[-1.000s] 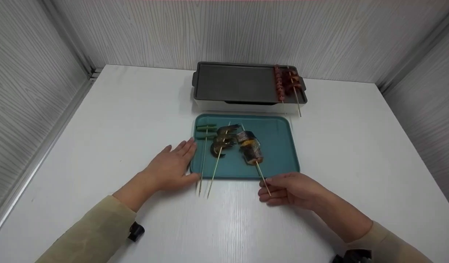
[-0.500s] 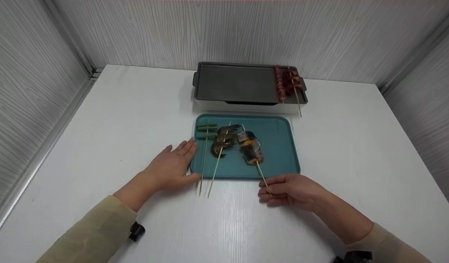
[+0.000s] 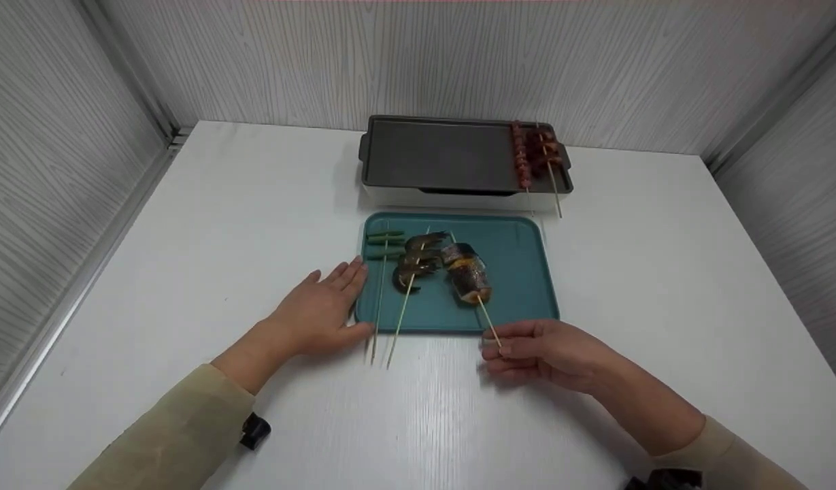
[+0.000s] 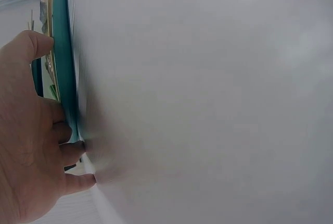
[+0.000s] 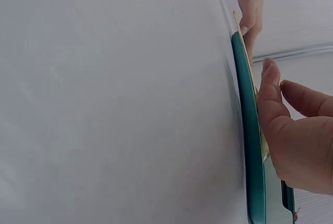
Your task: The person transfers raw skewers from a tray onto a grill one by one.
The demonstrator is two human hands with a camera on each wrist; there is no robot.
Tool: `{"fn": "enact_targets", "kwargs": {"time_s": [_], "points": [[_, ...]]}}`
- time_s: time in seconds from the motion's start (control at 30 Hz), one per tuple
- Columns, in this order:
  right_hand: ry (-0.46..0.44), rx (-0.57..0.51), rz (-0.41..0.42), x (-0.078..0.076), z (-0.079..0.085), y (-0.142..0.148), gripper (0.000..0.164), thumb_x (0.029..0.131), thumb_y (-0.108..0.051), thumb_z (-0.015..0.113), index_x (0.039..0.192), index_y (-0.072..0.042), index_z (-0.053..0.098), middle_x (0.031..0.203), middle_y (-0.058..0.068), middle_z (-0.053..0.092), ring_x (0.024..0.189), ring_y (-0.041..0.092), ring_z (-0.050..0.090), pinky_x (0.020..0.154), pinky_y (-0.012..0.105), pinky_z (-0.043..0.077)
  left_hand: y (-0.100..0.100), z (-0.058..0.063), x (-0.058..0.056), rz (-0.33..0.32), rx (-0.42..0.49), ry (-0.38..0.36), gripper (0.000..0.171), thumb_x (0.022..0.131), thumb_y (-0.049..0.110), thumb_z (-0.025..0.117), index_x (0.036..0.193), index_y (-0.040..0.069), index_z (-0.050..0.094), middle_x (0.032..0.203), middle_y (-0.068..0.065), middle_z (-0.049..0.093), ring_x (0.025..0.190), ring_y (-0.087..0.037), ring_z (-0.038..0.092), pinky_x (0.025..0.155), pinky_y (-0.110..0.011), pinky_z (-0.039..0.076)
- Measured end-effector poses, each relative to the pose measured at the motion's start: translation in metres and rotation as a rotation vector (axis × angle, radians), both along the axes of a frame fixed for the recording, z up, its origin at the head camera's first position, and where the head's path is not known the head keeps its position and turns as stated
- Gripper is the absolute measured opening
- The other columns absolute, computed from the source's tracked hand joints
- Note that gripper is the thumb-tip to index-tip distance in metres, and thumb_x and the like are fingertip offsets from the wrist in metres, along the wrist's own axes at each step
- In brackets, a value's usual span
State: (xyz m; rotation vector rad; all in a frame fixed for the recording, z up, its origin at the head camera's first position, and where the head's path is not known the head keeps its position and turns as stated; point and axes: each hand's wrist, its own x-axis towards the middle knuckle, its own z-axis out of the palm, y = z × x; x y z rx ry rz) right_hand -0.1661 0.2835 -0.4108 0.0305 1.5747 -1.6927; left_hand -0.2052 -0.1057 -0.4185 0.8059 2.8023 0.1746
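My right hand (image 3: 540, 350) pinches the bare wooden stick of a skewer (image 3: 470, 275), which looks like chunks of fish with an orange piece between. The chunks are over the middle of a teal tray (image 3: 516, 272); whether they touch it I cannot tell. My left hand (image 3: 319, 316) lies with extended fingers along the tray's left edge, thumb near the stick ends. Beside it on the tray are a skewer of green vegetable pieces (image 3: 386, 239) and a shrimp skewer (image 3: 418, 262). In the right wrist view, the right hand (image 5: 302, 140) hides most of the held stick.
Behind the tray stands a dark griddle (image 3: 445, 156) on a white base. On its right end lie a skewer of small red balls (image 3: 520, 156) and a skewer of reddish-brown pieces (image 3: 545, 153). Pale panels (image 3: 445, 61) wall the white table.
My right thumb and fingers have closed on the fish skewer's stick, and its lower end has shifted slightly up. The chunks have turned a little. My left hand has stayed in place.
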Motion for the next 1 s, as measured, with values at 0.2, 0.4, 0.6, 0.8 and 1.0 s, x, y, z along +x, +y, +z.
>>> {"fn": "enact_targets", "kwargs": {"time_s": [0.2, 0.4, 0.6, 0.8, 1.0], "points": [[0.025, -0.023, 0.019, 0.002, 0.002, 0.001, 0.053, 0.106, -0.008, 0.063, 0.153, 0.009, 0.047, 0.117, 0.016, 0.077, 0.109, 0.025, 0.076, 0.099, 0.038, 0.058, -0.001, -0.001, 0.001, 0.000, 0.009, 0.000, 0.096, 0.103, 0.061, 0.048, 0.166, -0.006, 0.020, 0.174, -0.021, 0.019, 0.159, -0.037, 0.024, 0.122, -0.064, 0.027], [0.075, -0.012, 0.030, 0.004, 0.007, 0.001, 0.054, 0.107, -0.010, 0.061, 0.155, 0.009, 0.045, 0.116, 0.012, 0.078, 0.106, 0.020, 0.076, 0.096, 0.033, 0.058, -0.003, -0.003, 0.002, 0.004, 0.012, 0.001, 0.096, 0.102, 0.061, 0.047, 0.166, -0.006, 0.021, 0.173, -0.021, 0.020, 0.159, -0.038, 0.025, 0.122, -0.065, 0.027], [0.103, 0.012, 0.021, 0.007, 0.013, 0.003, 0.057, 0.108, -0.014, 0.062, 0.157, 0.008, 0.042, 0.120, 0.014, 0.076, 0.107, 0.018, 0.075, 0.095, 0.031, 0.057, -0.004, -0.005, 0.003, 0.013, 0.018, 0.003, 0.097, 0.102, 0.061, 0.048, 0.166, -0.006, 0.021, 0.173, -0.021, 0.020, 0.159, -0.038, 0.025, 0.122, -0.065, 0.027], [0.126, 0.026, 0.001, 0.013, 0.022, 0.015, 0.059, 0.108, -0.014, 0.061, 0.158, 0.009, 0.040, 0.124, 0.018, 0.075, 0.106, 0.018, 0.075, 0.097, 0.031, 0.057, 0.000, -0.005, 0.001, -0.003, 0.022, 0.005, 0.096, 0.102, 0.061, 0.047, 0.166, -0.006, 0.021, 0.173, -0.021, 0.020, 0.159, -0.038, 0.025, 0.122, -0.065, 0.027], [0.181, 0.032, -0.005, 0.014, 0.034, 0.024, 0.060, 0.108, -0.015, 0.063, 0.159, 0.008, 0.041, 0.124, 0.020, 0.074, 0.105, 0.018, 0.075, 0.097, 0.032, 0.057, 0.001, -0.002, -0.001, 0.003, 0.013, 0.008, 0.096, 0.102, 0.061, 0.048, 0.166, -0.005, 0.021, 0.173, -0.020, 0.020, 0.160, -0.037, 0.023, 0.122, -0.065, 0.026]]}}
